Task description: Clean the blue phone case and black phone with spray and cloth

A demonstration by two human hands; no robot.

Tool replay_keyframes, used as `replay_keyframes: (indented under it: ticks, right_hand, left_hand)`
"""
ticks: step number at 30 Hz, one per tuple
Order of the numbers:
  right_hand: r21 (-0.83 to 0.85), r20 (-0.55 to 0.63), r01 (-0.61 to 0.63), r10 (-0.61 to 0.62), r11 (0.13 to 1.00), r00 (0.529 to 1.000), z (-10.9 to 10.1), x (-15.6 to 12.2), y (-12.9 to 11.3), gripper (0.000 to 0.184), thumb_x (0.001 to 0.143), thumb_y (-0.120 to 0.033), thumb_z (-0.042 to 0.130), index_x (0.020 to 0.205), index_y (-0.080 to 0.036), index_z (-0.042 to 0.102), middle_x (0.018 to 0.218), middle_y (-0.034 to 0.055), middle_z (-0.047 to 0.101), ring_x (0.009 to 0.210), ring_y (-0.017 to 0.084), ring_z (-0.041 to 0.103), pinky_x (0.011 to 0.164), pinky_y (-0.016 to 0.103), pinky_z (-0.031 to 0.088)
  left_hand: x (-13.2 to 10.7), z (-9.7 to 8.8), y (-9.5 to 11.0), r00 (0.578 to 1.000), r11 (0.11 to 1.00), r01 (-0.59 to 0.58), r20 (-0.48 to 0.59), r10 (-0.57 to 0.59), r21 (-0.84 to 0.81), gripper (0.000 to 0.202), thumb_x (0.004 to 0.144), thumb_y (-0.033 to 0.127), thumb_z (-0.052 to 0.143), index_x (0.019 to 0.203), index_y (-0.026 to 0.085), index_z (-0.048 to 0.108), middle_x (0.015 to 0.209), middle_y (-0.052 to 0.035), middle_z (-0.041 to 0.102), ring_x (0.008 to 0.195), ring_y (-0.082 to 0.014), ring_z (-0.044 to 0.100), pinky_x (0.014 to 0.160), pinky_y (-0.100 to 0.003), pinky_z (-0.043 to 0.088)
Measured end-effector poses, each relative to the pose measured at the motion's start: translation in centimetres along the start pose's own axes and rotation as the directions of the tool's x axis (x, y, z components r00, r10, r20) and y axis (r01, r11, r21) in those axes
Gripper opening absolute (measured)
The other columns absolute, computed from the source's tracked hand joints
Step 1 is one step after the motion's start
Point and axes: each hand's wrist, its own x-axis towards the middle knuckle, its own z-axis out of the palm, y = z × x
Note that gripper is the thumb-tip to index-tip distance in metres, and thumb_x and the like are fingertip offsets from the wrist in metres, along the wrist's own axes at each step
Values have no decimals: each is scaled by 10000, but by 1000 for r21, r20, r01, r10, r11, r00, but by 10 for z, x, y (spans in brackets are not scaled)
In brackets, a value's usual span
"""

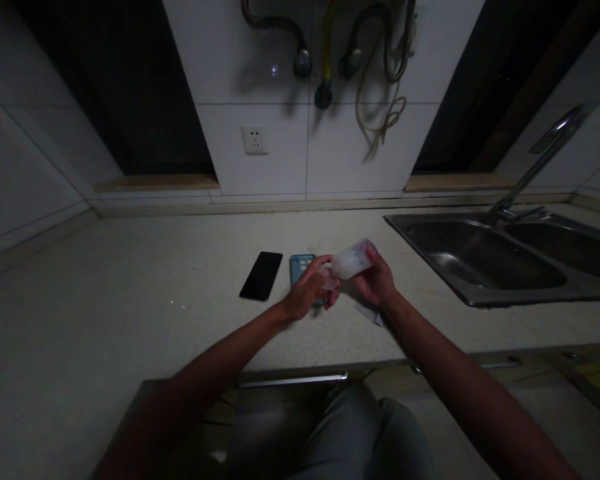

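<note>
Over the counter, my right hand (375, 277) is closed around a whitish translucent bottle (350, 260), which lies tilted almost on its side with its narrower end toward the left. My left hand (307, 290) is closed on a small pale translucent piece (327, 277) right by that end; I cannot make out whether the two touch. Partly hidden under my left hand is a teal phone case (300, 265) with camera cutouts. A black smartphone (261, 276) lies flat to its left. Below my right wrist rests a flat greyish piece (371, 315), partly covered.
The pale countertop (180, 287) runs along a tiled wall. At right is a steel double sink (460, 283) with a chrome faucet (505, 203). Pipes (325, 67) and a loose cord (380, 127) hang above, near a wall socket (255, 141). Drawer handles (295, 380) line the front edge.
</note>
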Motion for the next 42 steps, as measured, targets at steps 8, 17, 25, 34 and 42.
replay_keyframes:
  ticks: [8, 17, 25, 34, 42]
  right_hand:
    - [399, -152, 120, -64, 909, 986, -5, 6, -13, 238, 733, -399, 787, 894, -269, 670, 883, -21, 753, 839, 176, 713, 711, 286, 605]
    - [536, -203, 138, -32, 833, 979, -32, 17, -28, 273, 770, -476, 729, 908, -244, 684, 793, -8, 756, 698, 167, 715, 486, 232, 542]
    - [428, -82, 42, -8, 903, 997, -21, 16, -20, 276, 742, -464, 769, 916, -282, 657, 866, -30, 744, 716, 180, 703, 497, 267, 537]
    - [382, -54, 32, -13, 924, 998, -18, 15, -16, 277, 725, -423, 794, 908, -274, 649, 834, -36, 734, 704, 187, 691, 503, 284, 532]
    - [352, -154, 54, 1, 935, 988, -28, 23, -8, 312, 674, -392, 828, 914, -286, 659, 850, -41, 736, 726, 168, 689, 552, 275, 551]
  left_hand:
    - [3, 3, -4, 992, 962, -61, -86, 87, 266, 650, 972, 555, 415, 1503, 209, 275, 1179, -145, 621, 818, -180, 666, 613, -278, 496]
    - [4, 15, -16, 884, 47, -439, 422, 199, 897, 303, 963, 347, 544, 1174, 161, 655, 1191, -129, 644, 1147, -265, 553, 974, -438, 450]
    - [32, 45, -36, 868, -54, -496, 496, 0, 867, 258, 956, 386, 567, 1007, 196, 735, 1179, -127, 638, 1134, -300, 528, 907, -436, 429]
    - [31, 27, -10, 951, 448, -298, 222, 215, 843, 269, 959, 374, 531, 819, 179, 651, 905, -86, 664, 903, -219, 599, 866, -361, 446]
    - [37, -11, 20, 847, 906, 370, -325, -420, -207, 296, 966, 325, 417, 896, 133, 631, 708, -94, 680, 610, -190, 665, 592, -294, 528]
